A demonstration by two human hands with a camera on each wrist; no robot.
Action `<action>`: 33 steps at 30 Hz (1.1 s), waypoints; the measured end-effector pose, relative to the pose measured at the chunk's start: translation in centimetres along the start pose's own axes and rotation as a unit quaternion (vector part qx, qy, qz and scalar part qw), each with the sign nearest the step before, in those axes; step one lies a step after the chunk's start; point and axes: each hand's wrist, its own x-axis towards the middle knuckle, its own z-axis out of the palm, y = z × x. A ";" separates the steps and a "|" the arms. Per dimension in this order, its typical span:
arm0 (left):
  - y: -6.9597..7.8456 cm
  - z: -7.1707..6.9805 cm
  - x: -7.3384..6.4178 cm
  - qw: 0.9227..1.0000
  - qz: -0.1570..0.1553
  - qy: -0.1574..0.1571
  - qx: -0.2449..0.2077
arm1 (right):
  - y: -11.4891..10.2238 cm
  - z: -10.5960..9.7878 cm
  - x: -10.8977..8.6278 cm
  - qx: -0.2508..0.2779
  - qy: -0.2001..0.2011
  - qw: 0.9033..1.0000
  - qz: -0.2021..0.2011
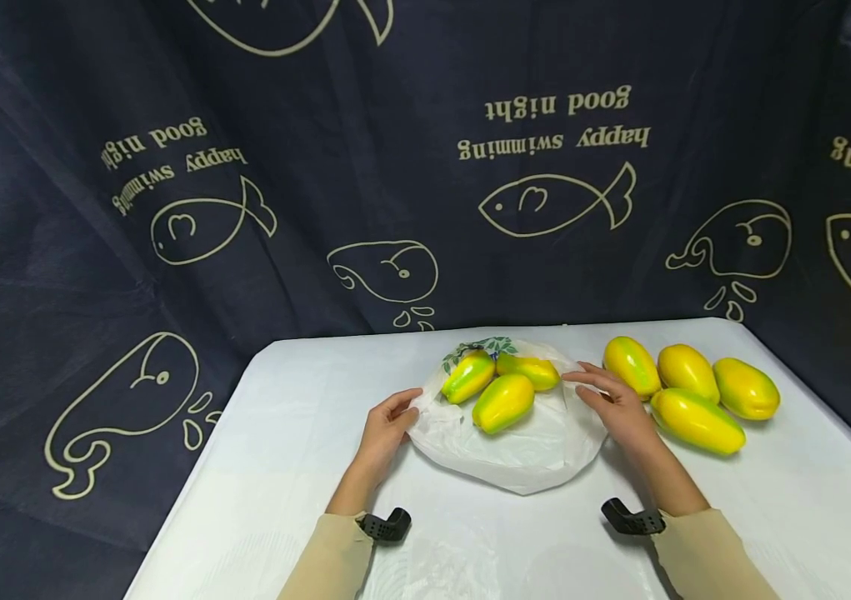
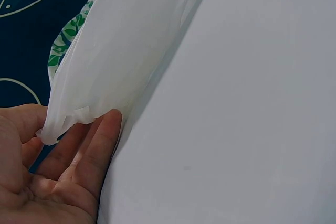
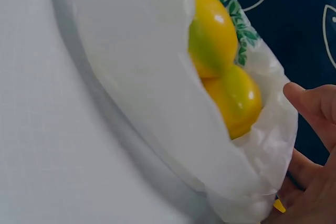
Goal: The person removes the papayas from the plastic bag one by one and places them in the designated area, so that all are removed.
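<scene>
Dark navy cloth (image 1: 395, 125), printed with cream outlines of fish and whales and upside-down lettering, hangs behind and beside a white worktop (image 1: 297, 417). At the left, a beige sleeve (image 1: 331, 554) ends at a black wrist-worn device (image 1: 386, 526), and beyond it the left hand (image 1: 386, 432) pinches the edge of a thin white plastic bag with a green leaf print (image 1: 523, 458) between thumb and bent fingers. Spread wide on the worktop between the two hands, the bag has its printed rim at the far side and its mouth facing up. Three glossy yellow-and-green oval fruits (image 1: 503, 404) lie in it: one at the left, one nearest the front, one farther back at the right. Next comes the right hand (image 1: 620, 417), partly open, its thumb apart from loosely bent fingers as it touches the bag's right side; a second black device sits at that wrist. Just beyond this hand, four more yellow-and-green fruits (image 1: 698, 421) rest on the worktop, three in a row behind and one in front.
</scene>
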 end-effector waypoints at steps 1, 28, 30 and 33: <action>0.0 0.0 0.0 1.000 -0.002 0.001 -0.002 | 0.1 0.1 0.1 0.001 0.000 1.000 0.004; 0.7 0.0 0.0 1.000 -0.011 0.002 -0.012 | 2.0 1.6 0.4 0.064 -0.022 0.997 0.024; 0.9 -0.2 -0.1 1.000 -0.010 0.007 0.003 | 2.1 1.7 0.3 0.072 -0.025 0.997 0.019; 1.1 -0.3 -0.2 0.999 0.000 0.010 0.040 | 2.2 1.6 0.0 0.078 -0.022 0.997 0.015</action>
